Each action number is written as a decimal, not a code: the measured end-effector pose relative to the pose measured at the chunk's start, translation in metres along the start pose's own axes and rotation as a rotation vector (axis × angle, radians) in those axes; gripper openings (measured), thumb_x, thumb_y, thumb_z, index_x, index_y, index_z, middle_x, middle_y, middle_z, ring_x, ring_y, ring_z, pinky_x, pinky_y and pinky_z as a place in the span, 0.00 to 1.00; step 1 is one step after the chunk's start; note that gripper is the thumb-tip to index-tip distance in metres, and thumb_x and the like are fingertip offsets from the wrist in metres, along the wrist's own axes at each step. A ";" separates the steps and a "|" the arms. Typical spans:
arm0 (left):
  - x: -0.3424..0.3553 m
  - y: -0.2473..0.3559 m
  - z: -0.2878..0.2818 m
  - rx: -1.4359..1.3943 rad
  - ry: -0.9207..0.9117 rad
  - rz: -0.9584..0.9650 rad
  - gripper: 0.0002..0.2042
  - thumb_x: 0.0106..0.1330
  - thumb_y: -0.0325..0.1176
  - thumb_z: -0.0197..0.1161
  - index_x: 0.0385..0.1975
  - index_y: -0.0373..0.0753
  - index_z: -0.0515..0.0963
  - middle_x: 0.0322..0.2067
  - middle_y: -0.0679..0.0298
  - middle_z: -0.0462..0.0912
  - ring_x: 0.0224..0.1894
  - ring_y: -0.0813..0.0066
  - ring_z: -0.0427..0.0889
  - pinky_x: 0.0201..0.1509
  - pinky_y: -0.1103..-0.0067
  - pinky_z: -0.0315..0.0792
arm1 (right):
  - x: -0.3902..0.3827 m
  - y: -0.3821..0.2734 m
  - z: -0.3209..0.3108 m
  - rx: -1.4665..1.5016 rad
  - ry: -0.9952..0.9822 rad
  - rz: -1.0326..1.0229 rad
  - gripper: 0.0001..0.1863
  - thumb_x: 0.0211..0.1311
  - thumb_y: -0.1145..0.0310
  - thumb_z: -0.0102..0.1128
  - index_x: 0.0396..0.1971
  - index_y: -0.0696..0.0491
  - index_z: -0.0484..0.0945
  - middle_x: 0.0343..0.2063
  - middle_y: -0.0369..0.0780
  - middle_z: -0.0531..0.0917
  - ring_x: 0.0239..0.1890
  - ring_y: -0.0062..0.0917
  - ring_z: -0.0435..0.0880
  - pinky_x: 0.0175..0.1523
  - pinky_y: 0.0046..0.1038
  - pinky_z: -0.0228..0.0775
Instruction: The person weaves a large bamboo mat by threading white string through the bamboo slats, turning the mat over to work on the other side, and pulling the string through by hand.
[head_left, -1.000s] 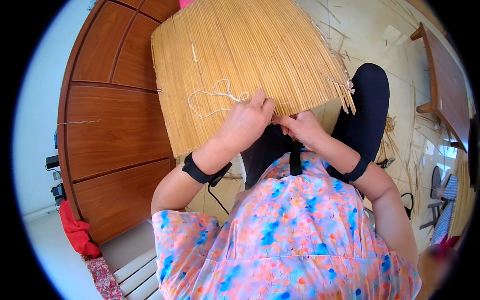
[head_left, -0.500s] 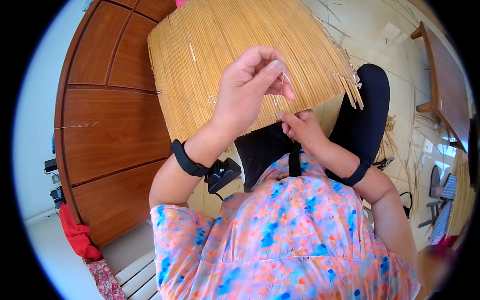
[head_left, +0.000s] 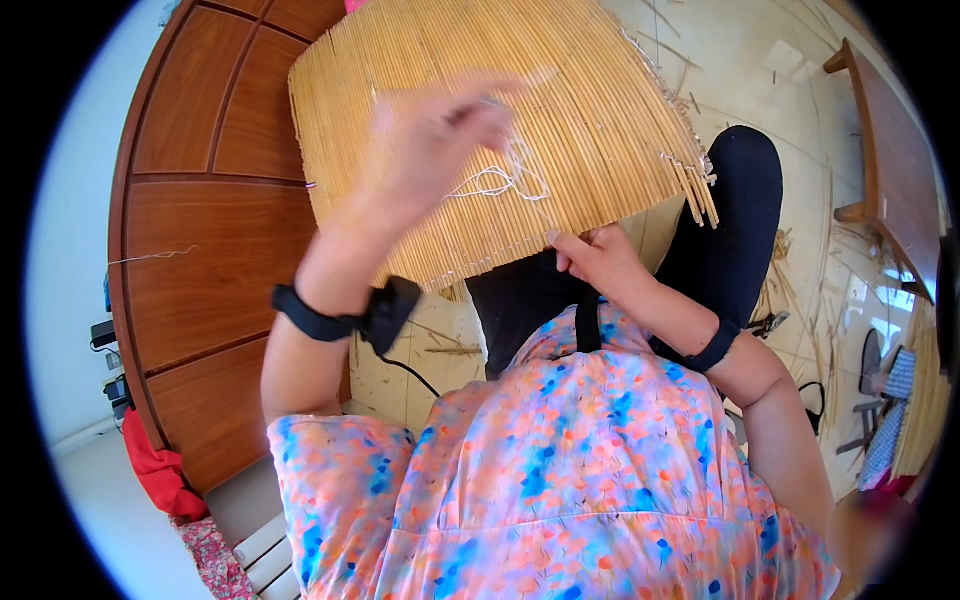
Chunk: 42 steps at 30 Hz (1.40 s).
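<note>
Two hands work on a mat (head_left: 480, 110) of thin straw-coloured reeds that lies across the person's lap and slopes away over dark trousers (head_left: 735, 230) toward a brown wooden door (head_left: 200, 250). The left hand (head_left: 430, 150) is raised above the mat and blurred; its fingers seem drawn together, pinching a white thread (head_left: 500, 180) that hangs in loose loops down to the reeds, though the blur makes the exact grip hard to read. The right hand (head_left: 595, 255) sits at the near edge of the mat, fingers curled and pressed on the reed ends, apparently steadying them. The mat looks light and fairly stiff along the length of the reeds but likely to flex or roll across them; single reeds look brittle, and the ones at the right corner already splay out unevenly, so a hold spread over many reeds at the edge seems safer than a pull on one. The thread looks limp, thin and ready to tangle. The far end of the mat is cut off at the top of the view, its underside and the lap beneath are hidden, and whether a needle is held in the left fingers cannot be told. Loose reed scraps (head_left: 800, 330) litter the pale floor (head_left: 740, 70) at right.
</note>
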<state>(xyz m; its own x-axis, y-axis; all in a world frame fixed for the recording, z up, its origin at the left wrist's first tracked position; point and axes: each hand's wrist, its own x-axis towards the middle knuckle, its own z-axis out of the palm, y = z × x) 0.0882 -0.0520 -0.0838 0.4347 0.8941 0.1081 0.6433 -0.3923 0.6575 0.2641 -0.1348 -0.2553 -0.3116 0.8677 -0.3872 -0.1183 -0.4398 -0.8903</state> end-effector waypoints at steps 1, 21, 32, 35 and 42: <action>0.006 -0.019 -0.019 0.142 0.028 -0.039 0.12 0.68 0.24 0.58 0.49 0.34 0.80 0.29 0.62 0.86 0.34 0.79 0.86 0.40 0.81 0.79 | 0.001 -0.002 -0.003 -0.064 0.026 0.026 0.17 0.62 0.59 0.64 0.23 0.58 0.81 0.14 0.32 0.77 0.16 0.15 0.72 0.21 0.19 0.63; -0.074 -0.025 0.051 0.263 -0.163 0.051 0.05 0.62 0.26 0.66 0.36 0.36 0.82 0.23 0.56 0.81 0.23 0.63 0.82 0.26 0.76 0.74 | -0.013 -0.015 -0.009 0.102 0.092 0.073 0.12 0.61 0.69 0.67 0.40 0.60 0.80 0.28 0.38 0.84 0.28 0.18 0.82 0.30 0.18 0.71; -0.071 -0.014 0.049 0.465 -0.199 0.111 0.10 0.57 0.23 0.64 0.38 0.40 0.83 0.20 0.59 0.77 0.22 0.59 0.79 0.23 0.69 0.71 | -0.012 -0.018 -0.008 0.121 0.101 0.004 0.12 0.58 0.69 0.67 0.38 0.61 0.82 0.27 0.37 0.84 0.27 0.17 0.81 0.32 0.20 0.72; -0.069 -0.011 0.048 0.526 -0.227 0.109 0.11 0.56 0.24 0.64 0.39 0.41 0.83 0.20 0.59 0.77 0.22 0.59 0.79 0.23 0.69 0.71 | -0.012 -0.018 -0.007 0.154 0.111 -0.006 0.11 0.58 0.70 0.66 0.37 0.61 0.82 0.27 0.37 0.84 0.27 0.17 0.81 0.32 0.20 0.72; -0.068 -0.010 0.048 0.557 -0.243 0.119 0.10 0.56 0.24 0.64 0.38 0.41 0.83 0.20 0.60 0.77 0.21 0.59 0.79 0.23 0.69 0.72 | -0.012 -0.018 -0.007 0.152 0.108 -0.019 0.10 0.58 0.72 0.66 0.37 0.62 0.82 0.28 0.38 0.84 0.28 0.17 0.81 0.34 0.21 0.74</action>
<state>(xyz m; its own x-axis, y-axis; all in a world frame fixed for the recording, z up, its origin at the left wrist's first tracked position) 0.0826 -0.1191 -0.1329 0.6125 0.7882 -0.0596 0.7856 -0.5987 0.1562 0.2766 -0.1351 -0.2362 -0.2061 0.8926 -0.4009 -0.2668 -0.4455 -0.8546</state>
